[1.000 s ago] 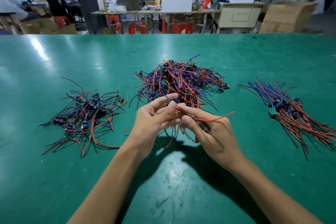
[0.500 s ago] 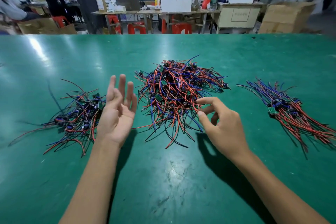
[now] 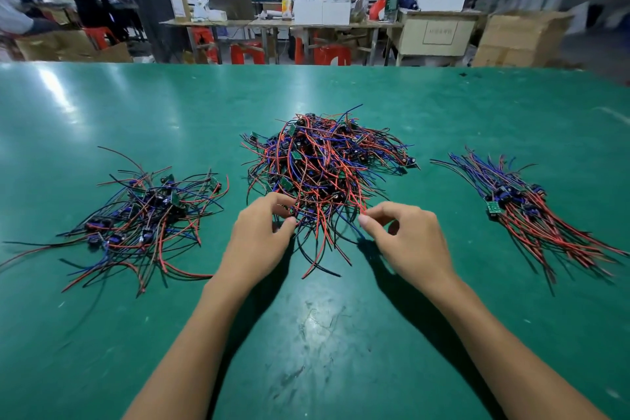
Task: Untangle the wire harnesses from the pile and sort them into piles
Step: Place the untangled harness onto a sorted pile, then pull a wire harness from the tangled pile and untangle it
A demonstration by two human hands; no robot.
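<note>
A big tangled pile of red, blue and black wire harnesses [image 3: 327,160] with small green boards lies mid-table. A looser pile of harnesses [image 3: 146,218] sits to its left. A neater bundle with its wires lying parallel [image 3: 525,211] sits to its right. My left hand [image 3: 259,239] is at the near left edge of the middle pile, finger and thumb curved and apart around some wires. My right hand [image 3: 405,239] is at the near right edge, thumb and forefinger pinched on the end of a red wire.
The green table [image 3: 313,334] runs far back and to both sides. Beyond its far edge are workbenches, red stools, cardboard boxes [image 3: 521,37] and people at work.
My left hand has moved from over the left pile, where it was spread open, to the middle pile's near edge. My right hand has closed its pinch on a wire there.
</note>
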